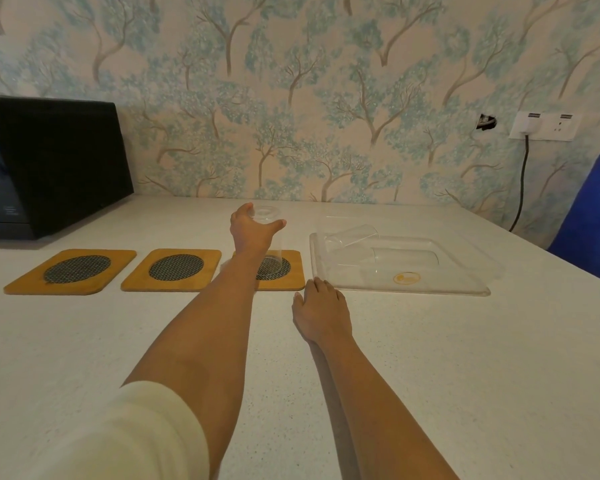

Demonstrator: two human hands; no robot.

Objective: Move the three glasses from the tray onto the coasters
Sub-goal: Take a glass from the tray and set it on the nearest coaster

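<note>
Three wooden coasters with dark mesh ovals lie in a row: left (71, 270), middle (173, 269), right (293, 277). A clear glass (274, 251) stands upright on the right coaster, and my left hand (253, 230) wraps around its upper part. Two more clear glasses lie on their sides in the transparent tray (430, 287): one at the back left (352, 237), one nearer the middle (406, 259). My right hand (321, 311) rests flat on the table just in front of the tray's near left corner, holding nothing.
A black appliance (49, 164) stands at the back left of the white table. A blue chair back (593, 216) rises at the right edge. A wall socket (544, 125) with a black cable is on the wallpapered wall.
</note>
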